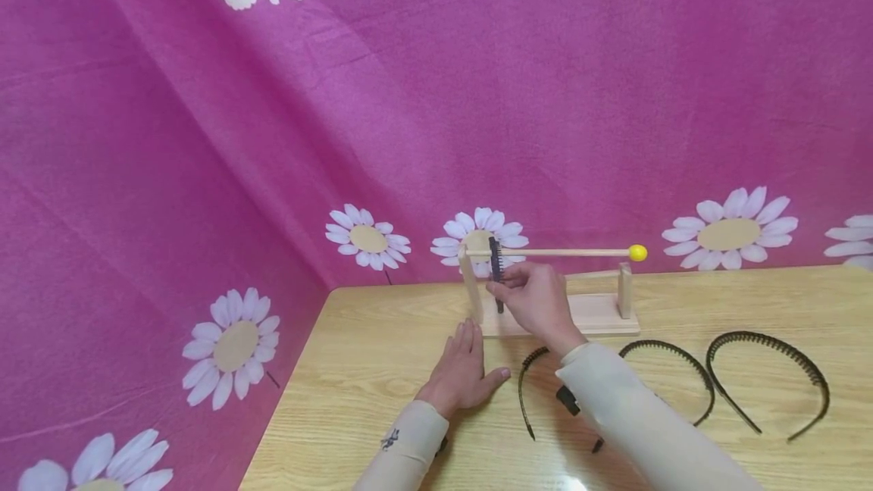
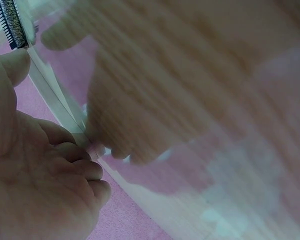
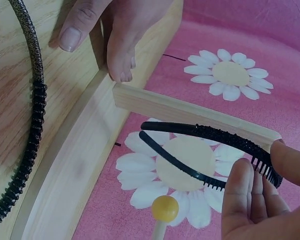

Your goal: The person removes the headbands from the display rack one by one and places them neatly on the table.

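Observation:
My right hand [image 1: 535, 301] pinches a black toothed headband [image 1: 496, 279] between thumb and fingers. The headband stands upright and crosses the upper rod [image 1: 573, 252] of a wooden stand [image 1: 603, 313], close to its tall left post. In the right wrist view both tips of the headband [image 3: 170, 160] point away from the right hand [image 3: 270, 200]. With its fingers extended, my left hand [image 1: 464, 370] lies on the table, fingertips against the left end of the stand's base. The left wrist view shows the left palm [image 2: 40, 180] and a little of the headband [image 2: 10, 22].
Three more dark headbands lie on the wood-grain table [image 1: 368, 370]: one [image 1: 524, 392] partly behind my right arm, another [image 1: 671, 347], and a third [image 1: 771, 339] at the right. A yellow ball [image 1: 637, 252] caps the upper rod. Behind hangs a pink flowered cloth [image 1: 580, 135].

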The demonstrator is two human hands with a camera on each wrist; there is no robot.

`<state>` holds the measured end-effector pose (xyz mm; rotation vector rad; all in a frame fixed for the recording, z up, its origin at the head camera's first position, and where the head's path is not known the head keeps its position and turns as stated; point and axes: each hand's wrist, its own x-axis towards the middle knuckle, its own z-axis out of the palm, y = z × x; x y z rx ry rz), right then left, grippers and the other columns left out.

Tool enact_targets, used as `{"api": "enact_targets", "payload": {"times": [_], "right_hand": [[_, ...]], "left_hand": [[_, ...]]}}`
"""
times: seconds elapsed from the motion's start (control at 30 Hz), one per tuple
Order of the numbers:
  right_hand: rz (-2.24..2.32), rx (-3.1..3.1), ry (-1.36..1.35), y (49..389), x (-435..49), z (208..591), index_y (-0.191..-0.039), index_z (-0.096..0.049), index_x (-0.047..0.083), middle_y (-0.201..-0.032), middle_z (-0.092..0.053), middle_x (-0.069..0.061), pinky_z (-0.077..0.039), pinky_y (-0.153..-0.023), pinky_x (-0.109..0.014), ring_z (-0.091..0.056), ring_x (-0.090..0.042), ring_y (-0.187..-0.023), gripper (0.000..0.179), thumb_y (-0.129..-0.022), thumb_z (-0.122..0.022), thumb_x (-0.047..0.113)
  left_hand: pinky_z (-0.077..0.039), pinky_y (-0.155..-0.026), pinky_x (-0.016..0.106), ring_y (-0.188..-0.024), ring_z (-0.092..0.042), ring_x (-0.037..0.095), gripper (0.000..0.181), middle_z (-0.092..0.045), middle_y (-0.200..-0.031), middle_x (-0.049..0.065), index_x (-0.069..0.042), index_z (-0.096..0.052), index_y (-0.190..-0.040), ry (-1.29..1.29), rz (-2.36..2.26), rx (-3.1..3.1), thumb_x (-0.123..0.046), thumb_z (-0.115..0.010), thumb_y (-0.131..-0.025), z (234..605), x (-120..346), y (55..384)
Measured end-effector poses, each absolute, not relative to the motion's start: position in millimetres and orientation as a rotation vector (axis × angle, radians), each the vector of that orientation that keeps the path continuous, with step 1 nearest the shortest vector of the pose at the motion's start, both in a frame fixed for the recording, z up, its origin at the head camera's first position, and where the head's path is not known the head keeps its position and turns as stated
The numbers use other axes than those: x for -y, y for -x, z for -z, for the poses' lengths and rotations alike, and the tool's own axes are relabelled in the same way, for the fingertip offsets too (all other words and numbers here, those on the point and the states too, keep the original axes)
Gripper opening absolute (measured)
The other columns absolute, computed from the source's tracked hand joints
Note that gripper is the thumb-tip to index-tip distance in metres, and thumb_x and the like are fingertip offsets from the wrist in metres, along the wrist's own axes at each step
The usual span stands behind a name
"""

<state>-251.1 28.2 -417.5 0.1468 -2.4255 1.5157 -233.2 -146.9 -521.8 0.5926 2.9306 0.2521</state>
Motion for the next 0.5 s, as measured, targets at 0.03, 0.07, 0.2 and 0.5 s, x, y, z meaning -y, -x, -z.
{"api": "enact_targets", "payload": {"times": [0.03, 0.07, 0.2, 0.5], "right_hand": [[-1.513, 2.428, -0.145, 251.0, -28.2, 417.0, -0.099, -0.076, -0.001, -0.086, -0.076, -0.011, -0.059, -0.066, -0.037, -0.073, -0.024, -0.077, 0.026, -0.084, -0.083, 0.020], [-1.511, 2.428, -0.148, 251.0, -28.5, 416.5, -0.100, -0.076, -0.001, -0.086, -0.076, -0.012, -0.059, -0.066, -0.037, -0.073, -0.024, -0.077, 0.026, -0.085, -0.082, 0.020], [-1.502, 2.443, -0.130, 250.7, -29.5, 413.8, -0.101, -0.076, 0.001, -0.089, -0.076, -0.012, -0.059, -0.068, -0.038, -0.072, -0.024, -0.079, 0.026, -0.086, -0.082, 0.021], [-1.525, 2.453, -0.116, 249.9, -32.6, 407.7, -0.106, -0.075, 0.001, -0.095, -0.075, -0.013, -0.058, -0.073, -0.040, -0.071, -0.025, -0.085, 0.028, -0.089, -0.078, 0.022]], "left_hand": [[-0.019, -0.121, 0.048, -0.151, -0.014, 0.037, 0.093, -0.014, -0.162, 0.029, 0.012, -0.019, -0.155, -0.593, -0.257, -2.932, -0.057, -0.049, -0.100, 521.7, 146.8, 233.2], [-0.020, -0.121, 0.049, -0.151, -0.015, 0.037, 0.093, -0.014, -0.162, 0.029, 0.012, -0.019, -0.155, -0.596, -0.263, -2.935, -0.056, -0.050, -0.100, 521.6, 146.9, 233.2], [-0.020, -0.121, 0.049, -0.150, -0.015, 0.038, 0.093, -0.014, -0.162, 0.030, 0.012, -0.019, -0.154, -0.597, -0.286, -2.936, -0.055, -0.051, -0.100, 521.2, 147.0, 233.1], [-0.018, -0.121, 0.049, -0.151, -0.013, 0.037, 0.093, -0.013, -0.162, 0.029, 0.012, -0.018, -0.155, -0.586, -0.304, -2.928, -0.056, -0.050, -0.100, 521.9, 147.8, 232.6]]}}
